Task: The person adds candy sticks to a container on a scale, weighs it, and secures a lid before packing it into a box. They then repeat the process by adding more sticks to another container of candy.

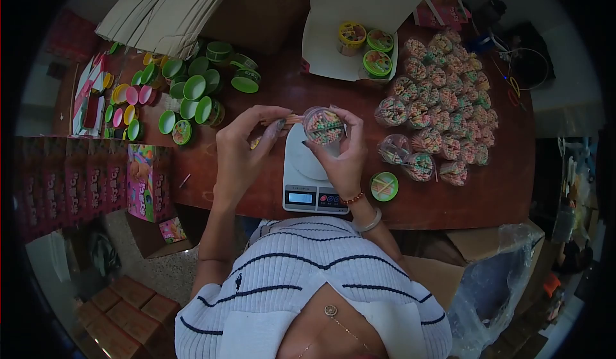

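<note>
One cup (323, 130): likely light; hold its sides.
Sticks (293, 119): likely brittle; grip bundled.
Left hand (243, 142): fingertips pinch sticks.
Right hand (344, 161): fingers clasp cup.

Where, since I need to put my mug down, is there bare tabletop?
Front right: wooden table between the filled cups and near edge. Narrower: between the green tubs and white-lined box. Crowded: farther right, cups; left, tubs.
</note>
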Motion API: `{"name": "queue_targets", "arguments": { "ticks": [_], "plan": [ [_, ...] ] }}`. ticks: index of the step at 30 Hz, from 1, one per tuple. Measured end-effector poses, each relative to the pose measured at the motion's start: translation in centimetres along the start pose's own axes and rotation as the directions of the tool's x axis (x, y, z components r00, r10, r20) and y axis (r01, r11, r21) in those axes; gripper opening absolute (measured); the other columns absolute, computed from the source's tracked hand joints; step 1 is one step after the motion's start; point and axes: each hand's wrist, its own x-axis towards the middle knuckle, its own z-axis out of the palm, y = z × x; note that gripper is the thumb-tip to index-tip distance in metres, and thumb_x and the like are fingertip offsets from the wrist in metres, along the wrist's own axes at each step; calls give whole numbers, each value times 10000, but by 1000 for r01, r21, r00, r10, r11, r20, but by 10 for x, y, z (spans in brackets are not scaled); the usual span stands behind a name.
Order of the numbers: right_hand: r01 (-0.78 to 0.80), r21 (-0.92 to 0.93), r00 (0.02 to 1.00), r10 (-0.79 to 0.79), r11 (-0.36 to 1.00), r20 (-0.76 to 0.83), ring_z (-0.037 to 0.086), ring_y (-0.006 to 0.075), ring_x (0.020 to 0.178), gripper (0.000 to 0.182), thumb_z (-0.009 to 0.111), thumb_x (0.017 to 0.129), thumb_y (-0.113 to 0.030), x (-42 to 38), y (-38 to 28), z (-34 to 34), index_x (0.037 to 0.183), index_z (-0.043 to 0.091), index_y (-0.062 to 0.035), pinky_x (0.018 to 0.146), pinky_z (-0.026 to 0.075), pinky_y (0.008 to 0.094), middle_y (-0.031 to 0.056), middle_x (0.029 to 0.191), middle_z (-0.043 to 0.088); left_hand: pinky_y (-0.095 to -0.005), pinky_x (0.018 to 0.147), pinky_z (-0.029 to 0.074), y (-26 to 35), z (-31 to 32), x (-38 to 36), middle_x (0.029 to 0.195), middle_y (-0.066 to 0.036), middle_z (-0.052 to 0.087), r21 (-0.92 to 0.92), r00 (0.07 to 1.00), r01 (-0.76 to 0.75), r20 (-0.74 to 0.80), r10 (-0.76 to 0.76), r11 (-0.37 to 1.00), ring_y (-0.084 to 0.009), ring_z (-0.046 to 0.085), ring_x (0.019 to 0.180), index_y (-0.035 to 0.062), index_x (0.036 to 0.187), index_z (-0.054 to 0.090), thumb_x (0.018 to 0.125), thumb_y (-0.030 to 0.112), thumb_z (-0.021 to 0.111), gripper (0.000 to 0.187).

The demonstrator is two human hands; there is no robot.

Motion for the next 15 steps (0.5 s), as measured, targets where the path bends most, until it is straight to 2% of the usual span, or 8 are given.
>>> {"name": "queue_targets", "arguments": {
  "ticks": [1, 2, 3, 4, 7, 11, 15],
  "plan": [
    [-26, 21, 999, 26, 999, -20, 653, 239, 1186, 707, 923, 717, -17, -1, 0, 2, 1324, 559, -20, 1012, 555, 358, 130, 1283, 632, -293, 788, 619, 0, 1, 0, 981, -84, 752, 77, 998, -56, 3, 56, 995, -175, 754, 886, -10, 1115, 740, 935, -55, 676, 197],
    [-50, 40, 998, 52, 998, -38, 657, 248, 1184, 703, 924, 717, -23, -1, 0, 2, 1319, 561, -18, 1007, 556, 362, 133, 1282, 635, -293, 788, 619, 4, 2, 2, 981, -84, 752, 79, 998, -58, 9, 58, 995, -175, 754, 886, -10, 1115, 740, 935, -55, 676, 197],
    [-48, 42, 998, 50, 998, -42, 657, 248, 1184, 703, 924, 717, -23, -1, -1, 1, 1319, 561, -18, 1007, 556, 362, 133, 1282, 635, -306, 764, 615, 10, 5, 5, 983, -93, 744, 182, 992, -123, 25, 120, 976, -197, 754, 871, 12, 1108, 747, 921, -45, 696, 202],
    [-14, -25, 999, 13, 1000, -39, 662, 264, 1179, 703, 928, 715, -38, -1, -3, 0, 1316, 563, -19, 1003, 555, 369, 139, 1276, 640, -318, 741, 612, 15, 7, 7, 985, -103, 735, 282, 983, -186, 47, 180, 941, -218, 754, 856, 33, 1101, 755, 907, -34, 717, 209],
    [60, -152, 997, -65, 987, -30, 665, 302, 1173, 703, 935, 714, -72, -1, -10, -2, 1311, 568, -22, 994, 551, 391, 151, 1266, 648, -344, 722, 608, 15, 17, 11, 977, -104, 723, 375, 958, -285, 98, 268, 882, -249, 747, 838, 60, 1081, 763, 891, -13, 744, 204],
    [115, -272, 992, -122, 955, -8, 655, 345, 1172, 703, 936, 712, -113, -2, -11, -4, 1310, 574, -32, 1000, 534, 427, 157, 1260, 652, -363, 713, 603, 13, 28, 10, 978, -107, 714, 376, 965, -262, 119, 235, 889, -266, 741, 843, 66, 1082, 764, 887, -9, 745, 209],
    [133, -308, 991, -136, 942, 9, 644, 356, 1181, 701, 929, 709, -112, -3, -10, -8, 1309, 576, -35, 1005, 525, 441, 153, 1257, 652, -379, 728, 603, 12, 33, 10, 995, -116, 719, 412, 933, -359, 175, 314, 838, -286, 742, 865, 58, 1092, 752, 874, 9, 753, 223]
  ]
}}
